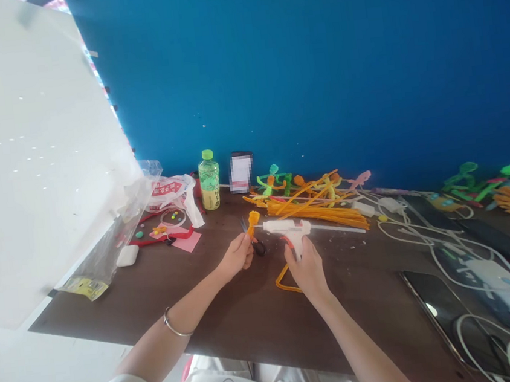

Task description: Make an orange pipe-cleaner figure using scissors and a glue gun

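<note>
A right hand (307, 264) clasps the handle of a white glue gun (286, 227) by its red trigger (288, 243); a left hand (238, 254) pinches an upright orange piece (253, 218) at the nozzle (259, 226), though whether the two touch cannot be told; scissors (260, 249) lie beside the left hand, a bent stem (285, 285) by the right; orange stems (325, 213) lie bundled behind the gun; farther back, a green-capped bottle (210, 186) and a phone (241, 172) stand near a blue wall (297, 71).
</note>
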Demonstrator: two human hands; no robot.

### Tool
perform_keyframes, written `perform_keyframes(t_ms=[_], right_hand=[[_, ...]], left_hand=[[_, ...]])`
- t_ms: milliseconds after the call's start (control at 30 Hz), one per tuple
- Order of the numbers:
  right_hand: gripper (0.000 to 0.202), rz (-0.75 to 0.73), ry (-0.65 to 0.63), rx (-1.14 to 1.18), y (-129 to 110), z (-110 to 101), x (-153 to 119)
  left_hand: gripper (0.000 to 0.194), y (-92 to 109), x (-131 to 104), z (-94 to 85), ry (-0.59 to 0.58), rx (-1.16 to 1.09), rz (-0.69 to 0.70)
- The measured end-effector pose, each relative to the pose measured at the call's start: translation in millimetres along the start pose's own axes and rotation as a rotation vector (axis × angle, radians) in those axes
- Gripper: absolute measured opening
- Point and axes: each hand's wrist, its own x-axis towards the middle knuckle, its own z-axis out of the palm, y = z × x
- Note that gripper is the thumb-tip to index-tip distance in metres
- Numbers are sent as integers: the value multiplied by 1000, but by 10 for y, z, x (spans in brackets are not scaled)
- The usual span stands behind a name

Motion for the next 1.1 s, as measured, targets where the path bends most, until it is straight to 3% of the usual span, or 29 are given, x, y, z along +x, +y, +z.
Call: perform_keyframes(t_ms=[467, 733, 800, 933, 1100], right_hand=[[22, -56, 1, 0, 9, -27, -4], [29, -122, 24, -284, 14, -24, -21], [30, -67, 50, -279, 62, -78, 29], [40, 178, 133, -263, 326, -260, 182], [51, 467, 18, -358, 705, -378, 252]], left_hand=[[37, 4, -4, -3, 2, -15, -10], [37, -3, -6, -21, -46, -38, 0], [37, 5, -9, -25, -51, -54, -2], [36, 17, -6, -27, -42, -72, -11], [36, 2, 18, -23, -34, -68, -15]])
